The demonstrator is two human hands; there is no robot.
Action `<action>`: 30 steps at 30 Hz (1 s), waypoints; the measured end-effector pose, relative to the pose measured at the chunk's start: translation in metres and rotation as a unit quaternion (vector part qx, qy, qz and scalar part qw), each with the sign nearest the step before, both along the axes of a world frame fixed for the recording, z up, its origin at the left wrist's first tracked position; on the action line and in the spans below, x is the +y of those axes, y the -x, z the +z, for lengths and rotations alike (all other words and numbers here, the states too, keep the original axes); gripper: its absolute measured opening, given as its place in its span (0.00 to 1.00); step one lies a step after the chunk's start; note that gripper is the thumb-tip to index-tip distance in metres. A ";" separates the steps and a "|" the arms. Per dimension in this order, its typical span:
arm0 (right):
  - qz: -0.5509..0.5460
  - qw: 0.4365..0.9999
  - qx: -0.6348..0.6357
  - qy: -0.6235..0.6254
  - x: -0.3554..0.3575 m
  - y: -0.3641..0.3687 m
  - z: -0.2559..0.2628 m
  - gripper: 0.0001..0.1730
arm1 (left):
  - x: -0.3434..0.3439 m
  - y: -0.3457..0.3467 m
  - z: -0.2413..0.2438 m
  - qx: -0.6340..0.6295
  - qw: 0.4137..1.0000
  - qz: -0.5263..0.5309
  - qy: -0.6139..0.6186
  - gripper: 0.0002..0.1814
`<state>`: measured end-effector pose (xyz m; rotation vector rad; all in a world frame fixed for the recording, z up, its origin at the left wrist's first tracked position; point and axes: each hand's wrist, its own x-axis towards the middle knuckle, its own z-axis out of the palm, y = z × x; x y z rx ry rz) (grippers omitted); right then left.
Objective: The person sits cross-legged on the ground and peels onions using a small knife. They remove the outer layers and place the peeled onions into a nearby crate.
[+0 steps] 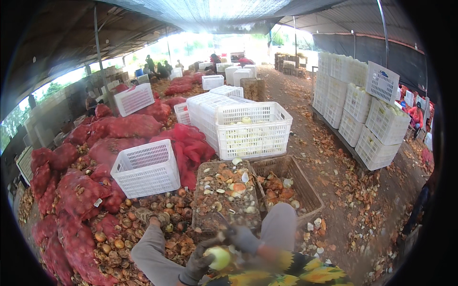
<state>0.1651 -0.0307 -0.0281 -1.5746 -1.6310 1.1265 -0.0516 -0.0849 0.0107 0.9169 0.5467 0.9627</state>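
Observation:
My left hand (pixel 196 264), in a dark work glove, grips a pale peeled onion (pixel 219 258) low in the view, above my lap. Just to its right, my gloved right hand (pixel 246 239) is closed on a knife (pixel 224 219); motion blurs both hand and tool. The thin dark blade points up and away from me. In front of my knees an upturned crate (pixel 211 214) bears onion skins and cut onion pieces (pixel 239 187). Beside it on the right, a brown plastic crate (pixel 307 189) holds skins and onion scraps.
A white crate (pixel 256 123) of peeled onions stands beyond the work surface. Left of it sits another white crate (pixel 145 175). Red mesh sacks (pixel 80 193) and loose unpeeled onions (pixel 119 243) lie on my left. Stacked white crates (pixel 379 143) line the right; people (pixel 416 116) sit farther off.

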 end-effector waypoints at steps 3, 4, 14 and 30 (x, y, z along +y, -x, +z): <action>-0.022 1.000 -0.009 0.003 -0.005 -0.007 0.000 0.26 | -0.005 0.004 0.003 -0.026 0.998 0.047 0.016 0.40; -0.037 0.996 0.077 0.025 -0.011 -0.007 0.001 0.27 | -0.004 0.003 0.002 -0.024 0.998 0.065 0.007 0.39; -0.035 0.835 0.472 0.281 -0.028 0.024 -0.001 0.27 | 0.009 -0.014 -0.015 0.044 0.984 0.156 -0.069 0.30; -0.113 0.912 0.265 0.293 -0.010 0.016 0.047 0.29 | 0.031 0.002 -0.030 0.152 0.987 0.006 -0.054 0.35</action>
